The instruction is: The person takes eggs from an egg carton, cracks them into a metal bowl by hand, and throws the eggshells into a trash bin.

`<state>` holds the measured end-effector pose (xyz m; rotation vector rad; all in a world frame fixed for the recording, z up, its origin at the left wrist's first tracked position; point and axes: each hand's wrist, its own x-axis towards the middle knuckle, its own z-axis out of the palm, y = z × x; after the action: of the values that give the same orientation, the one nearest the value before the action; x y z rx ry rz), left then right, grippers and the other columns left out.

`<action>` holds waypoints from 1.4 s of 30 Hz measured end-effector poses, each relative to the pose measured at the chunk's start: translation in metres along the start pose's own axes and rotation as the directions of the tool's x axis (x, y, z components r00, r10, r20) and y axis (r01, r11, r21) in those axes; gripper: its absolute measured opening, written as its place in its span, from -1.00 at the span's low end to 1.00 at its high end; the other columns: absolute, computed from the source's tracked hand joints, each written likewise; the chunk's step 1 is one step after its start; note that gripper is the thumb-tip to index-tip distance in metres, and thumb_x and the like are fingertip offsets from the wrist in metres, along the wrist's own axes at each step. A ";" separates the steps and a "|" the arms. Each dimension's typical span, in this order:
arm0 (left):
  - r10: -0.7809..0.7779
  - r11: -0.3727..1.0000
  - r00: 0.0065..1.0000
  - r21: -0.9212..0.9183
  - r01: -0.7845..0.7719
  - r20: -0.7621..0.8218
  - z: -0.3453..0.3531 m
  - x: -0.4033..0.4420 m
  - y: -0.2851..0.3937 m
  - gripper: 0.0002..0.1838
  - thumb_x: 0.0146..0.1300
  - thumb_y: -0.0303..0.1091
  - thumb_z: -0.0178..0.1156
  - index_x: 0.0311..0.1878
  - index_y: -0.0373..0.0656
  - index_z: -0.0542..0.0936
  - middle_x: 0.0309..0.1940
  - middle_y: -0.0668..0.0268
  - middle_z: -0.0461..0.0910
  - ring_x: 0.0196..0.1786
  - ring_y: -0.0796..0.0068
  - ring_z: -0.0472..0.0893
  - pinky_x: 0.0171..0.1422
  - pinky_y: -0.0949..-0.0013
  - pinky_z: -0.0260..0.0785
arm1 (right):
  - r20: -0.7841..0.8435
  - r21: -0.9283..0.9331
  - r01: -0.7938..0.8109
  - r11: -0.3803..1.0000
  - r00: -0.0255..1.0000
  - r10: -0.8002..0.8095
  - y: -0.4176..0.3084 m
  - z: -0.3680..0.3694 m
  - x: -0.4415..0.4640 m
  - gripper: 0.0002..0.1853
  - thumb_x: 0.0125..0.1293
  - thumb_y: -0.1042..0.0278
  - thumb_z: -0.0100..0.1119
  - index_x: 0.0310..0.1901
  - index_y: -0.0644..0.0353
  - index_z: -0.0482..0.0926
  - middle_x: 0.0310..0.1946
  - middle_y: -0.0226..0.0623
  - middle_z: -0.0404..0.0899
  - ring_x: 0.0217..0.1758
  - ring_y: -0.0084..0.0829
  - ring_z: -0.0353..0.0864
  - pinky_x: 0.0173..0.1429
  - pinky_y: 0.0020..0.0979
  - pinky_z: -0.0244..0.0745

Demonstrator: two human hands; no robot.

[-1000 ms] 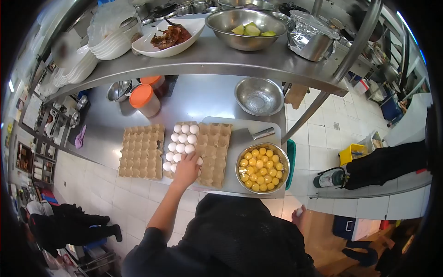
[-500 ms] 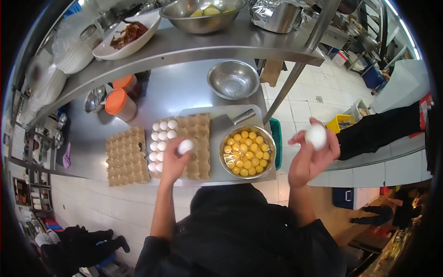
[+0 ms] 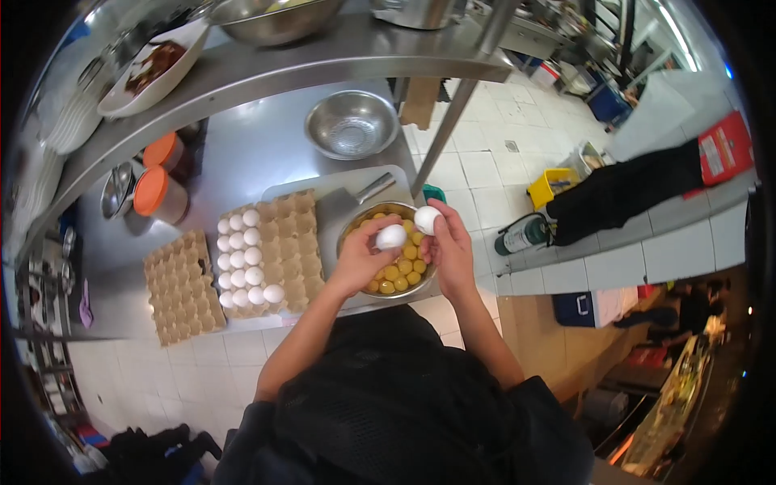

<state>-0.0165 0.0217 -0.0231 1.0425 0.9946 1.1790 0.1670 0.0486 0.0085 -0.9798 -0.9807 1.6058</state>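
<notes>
Above a metal bowl (image 3: pixel 388 293) of several egg yolks (image 3: pixel 402 275), my left hand (image 3: pixel 361 257) holds a white egg (image 3: pixel 391 236). My right hand (image 3: pixel 453 250) grips another white egg (image 3: pixel 427 220) close beside it, over the bowl's right side. The two eggs are near each other with a small gap. Left of the bowl, a cardboard tray (image 3: pixel 288 234) carries several white eggs (image 3: pixel 238 259) in its left part, and its right part shows bare cups. Further left lies a second cardboard tray (image 3: pixel 179 287) with no eggs.
A cleaver (image 3: pixel 361 192) lies on a cutting board (image 3: pixel 319 187) behind the yolks. An empty metal bowl (image 3: pixel 352 125) and orange-lidded containers (image 3: pixel 160 195) stand farther back. A metal shelf (image 3: pixel 283 69) and its post (image 3: pixel 444 133) rise over the table.
My left hand has carried its egg right from the tray to above the yolk bowl. My right hand has come in from the right with its egg. The view has shifted.
</notes>
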 end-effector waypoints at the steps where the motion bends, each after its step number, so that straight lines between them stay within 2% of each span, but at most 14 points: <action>1: 0.011 1.000 1.000 -0.017 -0.010 0.030 -0.002 0.000 0.003 -0.43 0.27 -0.55 0.37 0.37 -0.24 0.49 0.20 0.27 0.58 0.20 0.50 0.58 0.28 0.40 0.49 | -0.047 -0.006 -0.057 0.998 0.997 0.057 -0.003 0.004 0.001 -0.67 0.63 0.08 -0.02 0.23 0.07 0.45 -0.30 -0.38 0.63 -0.47 -0.75 0.45 -0.45 -0.66 0.30; 6: 0.031 0.957 0.999 0.286 -0.036 0.023 0.006 0.007 0.030 -0.50 0.30 -0.44 0.36 0.31 -0.21 0.57 0.09 0.29 0.66 0.08 0.55 0.63 0.11 0.47 0.53 | -0.014 -0.139 -0.122 0.983 0.992 0.122 0.010 0.001 0.003 -0.69 0.61 -0.04 -0.01 -0.07 0.04 0.43 -0.56 -0.48 0.53 -0.57 -0.72 0.44 -0.50 -0.63 0.29; 9: -0.040 0.971 0.999 0.235 0.044 -0.021 0.000 0.013 0.018 -0.59 0.28 -0.46 0.35 0.22 -0.23 0.65 -0.03 0.31 0.72 -0.04 0.57 0.66 0.06 0.47 0.53 | 0.081 -0.225 -0.115 0.968 0.987 0.136 0.006 0.003 0.004 -0.70 0.59 0.00 0.04 0.04 0.08 0.44 -0.49 -0.44 0.56 -0.53 -0.71 0.47 -0.51 -0.62 0.32; 12: 0.085 0.951 0.990 0.306 -0.046 -0.114 -0.005 0.009 0.009 -0.66 0.24 -0.44 0.36 0.09 -0.27 0.72 -0.11 0.27 0.77 -0.10 0.52 0.70 0.06 0.41 0.54 | 0.141 -0.312 -0.072 0.947 0.983 0.121 0.006 0.006 0.004 -0.73 0.52 0.23 0.19 0.12 0.14 0.48 -0.34 -0.37 0.60 -0.44 -0.67 0.55 -0.41 -0.59 0.45; 14: 0.223 0.845 0.965 0.521 -0.120 -0.140 -0.006 0.005 0.010 -0.65 0.19 -0.41 0.38 0.05 -0.30 0.72 -0.09 0.12 0.78 -0.08 0.35 0.75 0.06 0.33 0.56 | 0.203 -0.335 0.130 0.933 0.977 -0.063 0.021 0.004 0.008 -0.69 0.36 0.51 0.28 0.12 0.23 0.56 -0.19 -0.33 0.59 -0.31 -0.62 0.62 -0.28 -0.57 0.56; 17: 0.297 0.727 0.953 0.660 -0.187 -0.057 -0.006 0.001 0.021 -0.65 0.14 -0.39 0.38 0.00 -0.32 0.73 -0.10 0.00 0.75 -0.06 0.13 0.76 0.07 0.25 0.58 | 0.210 -0.447 0.232 0.864 0.966 -0.152 0.038 0.003 0.017 -0.70 0.24 0.64 0.28 0.02 0.28 0.62 -0.12 -0.32 0.59 -0.20 -0.59 0.65 -0.17 -0.55 0.60; 21: 0.368 0.635 0.930 0.724 -0.270 0.024 -0.016 0.007 0.004 -0.66 0.12 -0.41 0.37 -0.01 -0.29 0.73 -0.10 -0.02 0.74 -0.06 0.02 0.74 0.08 0.20 0.59 | 0.193 -0.454 0.227 0.861 0.969 -0.154 0.048 0.005 0.022 -0.70 0.21 0.65 0.26 0.00 0.29 0.63 -0.10 -0.32 0.59 -0.18 -0.58 0.66 -0.15 -0.54 0.61; 27: 0.467 0.544 0.878 0.748 -0.380 0.106 -0.023 0.013 0.005 -0.67 0.10 -0.46 0.35 -0.03 -0.28 0.73 -0.06 0.02 0.73 -0.06 0.02 0.74 0.09 0.17 0.59 | 0.244 -0.572 0.379 0.728 0.925 -0.290 0.038 0.001 0.024 -0.68 0.19 0.70 0.20 0.01 0.29 0.63 -0.04 -0.24 0.58 -0.06 -0.43 0.68 -0.09 -0.51 0.64; 33: 0.434 0.545 0.888 0.740 -0.393 0.152 -0.014 0.019 0.037 -0.46 0.12 -0.48 0.32 0.24 -0.17 0.61 0.00 0.01 0.72 -0.01 -0.06 0.72 0.11 0.15 0.58 | 0.381 -0.576 0.565 0.591 0.825 -0.417 0.013 0.009 0.015 -0.60 0.17 0.73 0.18 0.06 0.23 0.64 0.07 -0.15 0.56 0.15 -0.24 0.61 0.02 -0.38 0.67; 35: 0.274 0.734 0.953 0.612 -0.295 0.131 -0.002 0.014 0.053 -0.30 0.14 -0.41 0.30 0.42 -0.09 0.46 0.13 -0.05 0.64 0.15 -0.09 0.64 0.21 0.10 0.53 | 0.402 -0.550 0.596 0.585 0.803 -0.439 0.017 0.004 0.023 -0.56 0.17 0.73 0.19 0.10 0.18 0.63 0.11 -0.13 0.53 0.18 -0.19 0.59 0.07 -0.35 0.66; 36: 0.275 0.721 0.957 0.640 -0.265 0.087 -0.006 0.010 0.054 -0.30 0.14 -0.41 0.30 0.42 -0.09 0.46 0.13 -0.05 0.64 0.15 -0.09 0.64 0.21 0.10 0.53 | 0.367 -0.524 0.609 0.595 0.792 -0.487 0.032 -0.012 0.037 -0.53 0.22 0.72 0.19 0.18 0.16 0.59 0.15 -0.16 0.52 0.19 -0.25 0.58 0.08 -0.37 0.65; 38: 0.460 0.668 0.884 0.625 -0.404 0.080 -0.015 0.008 0.056 -0.26 0.15 -0.39 0.31 0.47 -0.05 0.40 0.23 -0.04 0.59 0.24 -0.07 0.60 0.31 0.10 0.48 | 0.040 -0.330 0.397 0.857 0.912 -0.407 0.013 -0.011 0.031 -0.55 0.36 0.64 0.19 0.28 0.29 0.47 0.07 -0.31 0.52 0.08 -0.49 0.58 0.02 -0.42 0.64; 41: 0.289 0.708 0.952 0.692 -0.143 -0.098 -0.069 -0.034 0.058 -0.35 0.17 -0.34 0.32 0.39 -0.08 0.50 0.23 -0.01 0.60 0.26 0.00 0.60 0.36 0.18 0.44 | -0.170 -0.256 0.367 0.894 0.894 -0.415 0.007 -0.047 0.039 -0.48 0.37 0.58 0.23 0.36 0.29 0.40 0.17 -0.26 0.50 -0.01 -0.45 0.60 0.04 -0.42 0.61; 42: 0.320 0.586 0.939 0.805 -0.093 -0.124 -0.100 -0.053 0.041 -0.43 0.19 -0.31 0.32 0.32 -0.10 0.57 0.18 0.03 0.64 0.21 0.06 0.64 0.30 0.20 0.48 | -0.280 -0.263 0.319 0.911 0.878 -0.388 0.011 -0.064 0.044 -0.43 0.37 0.52 0.27 0.40 0.27 0.38 0.21 -0.21 0.50 0.00 -0.40 0.60 0.03 -0.40 0.61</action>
<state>-0.1285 -0.0171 -0.0033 1.7843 1.7355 1.0732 0.2140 0.0976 -0.0300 -1.0931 -1.0390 1.0083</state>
